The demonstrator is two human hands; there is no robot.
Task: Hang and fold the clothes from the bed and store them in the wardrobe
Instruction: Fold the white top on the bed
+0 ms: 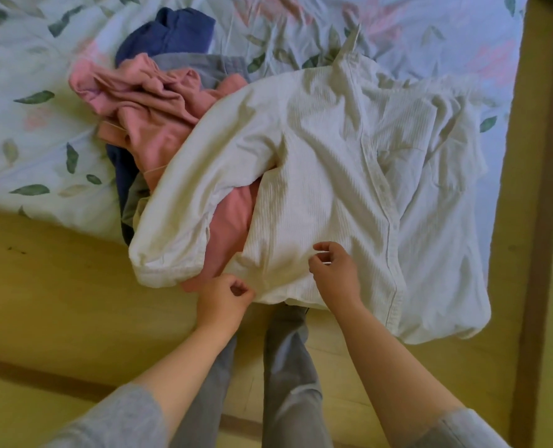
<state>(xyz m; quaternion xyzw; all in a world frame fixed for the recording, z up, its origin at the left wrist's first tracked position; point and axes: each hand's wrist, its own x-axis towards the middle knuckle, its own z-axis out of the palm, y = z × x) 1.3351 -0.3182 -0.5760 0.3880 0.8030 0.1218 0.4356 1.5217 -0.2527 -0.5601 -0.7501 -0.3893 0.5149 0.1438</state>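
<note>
A white button-up shirt (333, 176) lies spread over the bed's near edge, its collar pointing away and one sleeve draped over a pile of clothes. My left hand (225, 297) pinches the shirt's bottom hem at its left corner. My right hand (333, 273) hovers over the hem a little to the right, fingers loosely curled and touching the fabric, with no clear grip. The pile holds a pink garment (152, 101), a dark blue garment (168, 33) and a grey garment (197, 64).
The bed (42, 92) has a pale floral cover. A straw mat floor (58, 286) with a dark border strip (540, 189) runs along the bed's near and right sides. My grey-trousered legs (285, 367) stand against the bed edge.
</note>
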